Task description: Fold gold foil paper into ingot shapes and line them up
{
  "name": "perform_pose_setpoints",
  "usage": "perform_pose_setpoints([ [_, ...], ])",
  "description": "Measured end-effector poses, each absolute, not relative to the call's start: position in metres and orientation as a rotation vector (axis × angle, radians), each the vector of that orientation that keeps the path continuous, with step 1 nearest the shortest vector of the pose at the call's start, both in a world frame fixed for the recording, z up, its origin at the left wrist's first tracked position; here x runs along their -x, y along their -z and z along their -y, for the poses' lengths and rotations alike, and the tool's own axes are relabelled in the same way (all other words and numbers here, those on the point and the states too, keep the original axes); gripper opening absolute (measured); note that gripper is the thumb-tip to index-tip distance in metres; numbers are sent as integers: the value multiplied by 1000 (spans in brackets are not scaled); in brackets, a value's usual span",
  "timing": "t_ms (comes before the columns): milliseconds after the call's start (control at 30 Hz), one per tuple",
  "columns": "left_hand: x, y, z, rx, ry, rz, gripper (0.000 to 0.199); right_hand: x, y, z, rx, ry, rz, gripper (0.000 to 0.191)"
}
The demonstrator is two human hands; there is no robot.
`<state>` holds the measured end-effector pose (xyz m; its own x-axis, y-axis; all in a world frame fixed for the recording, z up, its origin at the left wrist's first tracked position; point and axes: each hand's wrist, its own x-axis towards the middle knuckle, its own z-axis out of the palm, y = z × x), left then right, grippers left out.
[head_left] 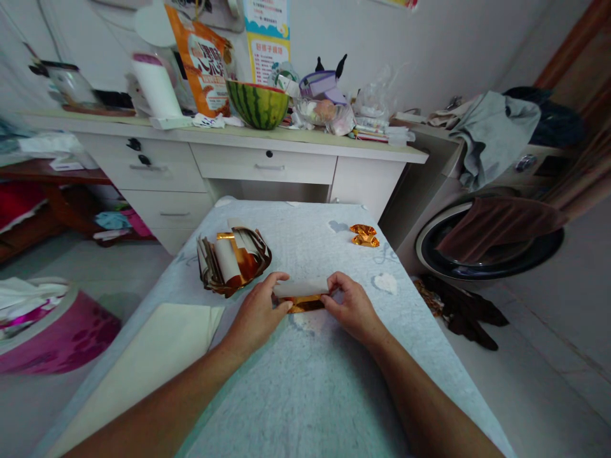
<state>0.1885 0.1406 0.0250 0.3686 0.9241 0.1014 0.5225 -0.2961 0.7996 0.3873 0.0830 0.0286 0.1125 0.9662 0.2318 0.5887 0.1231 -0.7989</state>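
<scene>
Between my two hands, low over the table, is a sheet of gold foil paper (305, 305) with a pale backing, partly curled over along its far side. My left hand (261, 305) pinches its left end, thumb in front and fingers behind. At the opposite end, my right hand (351, 304) grips it the same way. Up and to the left sits a bundle of gold and white paper sheets (228, 264), standing in a loose curved stack. Two folded gold foil pieces (364, 235) lie near the table's far right corner.
A cloth-covered table (305, 394) fills the foreground, with a pale folded sheet (143, 356) at its left. Beyond stands a white desk (267, 162) bearing a watermelon half (258, 108) and an orange snack bag (203, 63). A pink bin (62, 337) is left, a washing machine (424, 191) right.
</scene>
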Motion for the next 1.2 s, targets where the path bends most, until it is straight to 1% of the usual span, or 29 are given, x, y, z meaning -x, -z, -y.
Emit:
perform_pose_setpoints([
  [133,-188,-22,-143,-1686,-767,-1128,46,-384,-34,-80,1466,-601,1524,22],
  [233,-188,-17,-145,-1520,-806,-1049,45,-384,-36,-78,1490,-623,1529,10],
  [267,-188,-17,-146,-1496,-815,-1040,42,-384,-36,-78,1492,-631,1529,6],
  [433,-188,-22,-145,-1524,-787,-1093,22,-382,-40,-75,1457,-589,1490,7],
  [533,-188,-27,-144,-1521,-801,-1095,15,-378,-44,-73,1443,-515,1505,8],
  [900,-189,-29,-145,-1509,-789,-1057,14,-373,-47,-69,1383,-481,1579,13],
  [1200,-187,-29,-147,-1597,-784,-1046,15,-368,-50,-67,1363,-516,1632,13],
])
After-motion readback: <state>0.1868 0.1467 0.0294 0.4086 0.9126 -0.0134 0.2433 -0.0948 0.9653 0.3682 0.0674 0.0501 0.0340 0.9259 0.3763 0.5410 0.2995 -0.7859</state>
